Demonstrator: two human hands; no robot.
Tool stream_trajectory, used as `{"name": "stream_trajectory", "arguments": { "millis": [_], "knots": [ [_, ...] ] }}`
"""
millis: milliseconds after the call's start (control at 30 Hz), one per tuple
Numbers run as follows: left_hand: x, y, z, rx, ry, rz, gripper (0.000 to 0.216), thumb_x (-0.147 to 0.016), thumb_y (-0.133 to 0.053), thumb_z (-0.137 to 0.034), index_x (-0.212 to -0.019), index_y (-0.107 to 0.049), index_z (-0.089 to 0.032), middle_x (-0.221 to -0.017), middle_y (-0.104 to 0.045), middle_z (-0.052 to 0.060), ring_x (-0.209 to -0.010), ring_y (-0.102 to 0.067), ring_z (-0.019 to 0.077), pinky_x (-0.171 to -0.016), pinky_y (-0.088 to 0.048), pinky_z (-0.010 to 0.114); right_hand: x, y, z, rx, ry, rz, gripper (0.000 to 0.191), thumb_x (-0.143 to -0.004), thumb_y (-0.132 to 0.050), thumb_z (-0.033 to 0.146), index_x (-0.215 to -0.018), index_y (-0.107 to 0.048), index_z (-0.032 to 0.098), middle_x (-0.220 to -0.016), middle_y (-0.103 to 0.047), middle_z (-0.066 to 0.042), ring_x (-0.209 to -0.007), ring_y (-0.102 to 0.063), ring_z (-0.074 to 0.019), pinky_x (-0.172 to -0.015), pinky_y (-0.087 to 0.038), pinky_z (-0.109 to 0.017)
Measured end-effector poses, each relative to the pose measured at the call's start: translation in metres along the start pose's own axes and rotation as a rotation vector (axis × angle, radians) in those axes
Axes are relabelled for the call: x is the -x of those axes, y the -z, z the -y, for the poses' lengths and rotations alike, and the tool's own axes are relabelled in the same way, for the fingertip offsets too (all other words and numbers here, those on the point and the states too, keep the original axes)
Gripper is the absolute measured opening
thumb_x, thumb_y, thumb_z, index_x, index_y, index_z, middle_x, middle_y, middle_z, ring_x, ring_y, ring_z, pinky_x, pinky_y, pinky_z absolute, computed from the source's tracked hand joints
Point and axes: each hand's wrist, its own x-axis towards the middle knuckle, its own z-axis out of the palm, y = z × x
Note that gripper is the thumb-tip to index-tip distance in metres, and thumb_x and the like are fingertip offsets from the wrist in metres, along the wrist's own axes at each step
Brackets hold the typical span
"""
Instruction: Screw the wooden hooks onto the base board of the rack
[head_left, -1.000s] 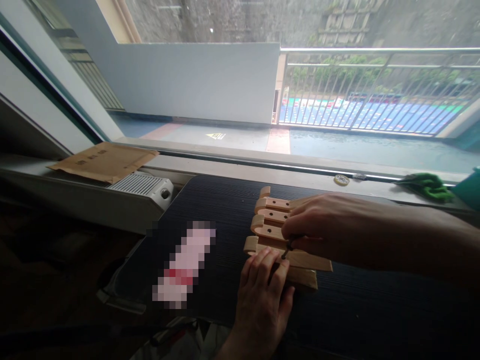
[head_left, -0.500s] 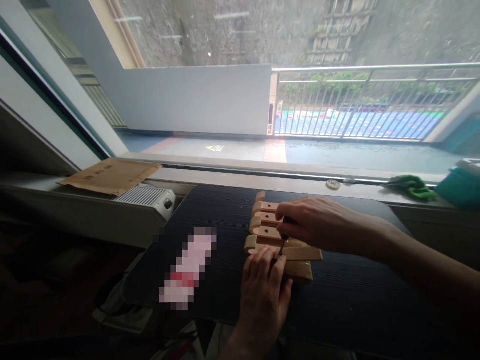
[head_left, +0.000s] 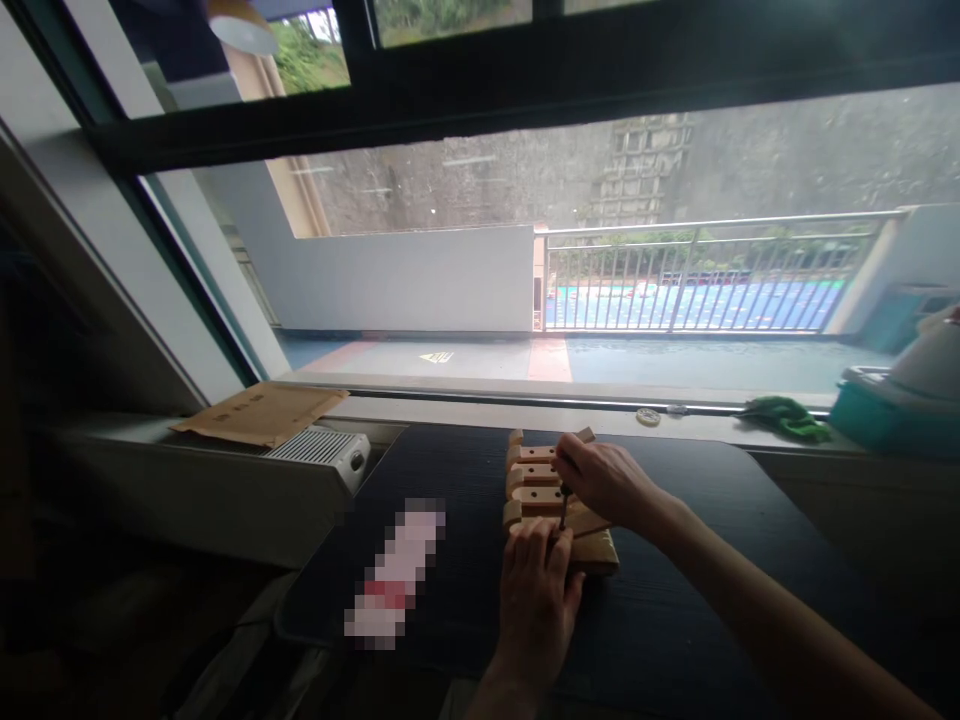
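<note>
Lower centre: your right fingers [head_left: 572,452] gripping screwdriver [head_left: 564,510], which, tilted, could slip into left fingers [head_left: 537,543] holding wooden piece [head_left: 588,521].

From my end I see a dark table [head_left: 465,470] by a pale windowsill [head_left: 465,415], a white grilled unit [head_left: 322,455] at its left, and daylight through a dark-framed window [head_left: 450,95] – beyond it a walkway [head_left: 484,358], a low pale wall [head_left: 420,285] and a metal railing [head_left: 678,285] before a blue ground [head_left: 757,308].

Dark tabletop [head_left: 465,480], wooden pieces [head_left: 544,495], pinkish item [head_left: 397,572] too blurred to name
</note>
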Motion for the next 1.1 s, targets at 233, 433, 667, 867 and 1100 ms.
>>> {"name": "stream_trajectory", "arguments": {
  "millis": [233,433,667,867,1100],
  "knots": [
    [0.002,-0.004,0.002,0.008,-0.001,-0.016,0.040,-0.080,-0.058,-0.014,-0.119,-0.055,-0.021,-0.120,-0.056,0.007,-0.116,-0.049,0.0269,-0.100,-0.040,0.048,0.002,0.006,-0.005,-0.122,0.000,-0.001,0.023,-0.093,-0.039,0.035,-0.089,-0.054,0.018,-0.070,-0.064,-0.004,-0.060,-0.058,-0.0184,-0.053,-0.025,-0.027],
    [0.006,-0.013,0.007,0.053,0.022,-0.080,0.034,-0.086,-0.056,-0.027,-0.120,-0.057,-0.024,-0.121,-0.056,0.006,-0.118,-0.048,0.0265,-0.103,-0.034,0.046,0.011,0.017,-0.012,-0.352,0.060,0.049,0.018,-0.088,-0.049,0.028,-0.102,-0.059,0.022,-0.091,-0.065,-0.002,-0.075,-0.057,-0.0138,-0.065,-0.037,-0.025],
    [0.006,-0.014,0.010,0.092,0.038,-0.091,0.031,-0.090,-0.050,-0.038,-0.117,-0.060,-0.024,-0.119,-0.059,0.005,-0.116,-0.050,0.0246,-0.102,-0.031,0.040,0.015,0.000,-0.019,-0.600,-0.004,0.076,0.017,-0.089,-0.052,0.033,-0.084,-0.059,0.019,-0.077,-0.061,0.002,-0.069,-0.051,-0.0106,-0.064,-0.039,-0.023],
    [0.005,-0.014,0.010,0.079,0.035,-0.068,0.031,-0.091,-0.048,-0.036,-0.116,-0.060,-0.023,-0.119,-0.059,0.006,-0.116,-0.050,0.0243,-0.101,-0.032,0.038,0.010,-0.007,-0.017,-0.703,-0.047,0.038,0.015,-0.088,-0.053,0.030,-0.084,-0.059,0.016,-0.074,-0.059,0.001,-0.066,-0.049,-0.0106,-0.062,-0.038,-0.025],
    [0.004,-0.010,0.009,0.078,0.034,-0.061,0.030,-0.090,-0.051,-0.032,-0.117,-0.060,-0.023,-0.119,-0.058,0.007,-0.117,-0.049,0.0241,-0.102,-0.032,0.038,0.010,-0.014,-0.012,-0.662,-0.054,-0.058,0.019,-0.084,-0.059,0.033,-0.075,-0.056,0.017,-0.073,-0.052,0.001,-0.063,-0.044,-0.0102,-0.059,-0.037,-0.025]
  ]
}}
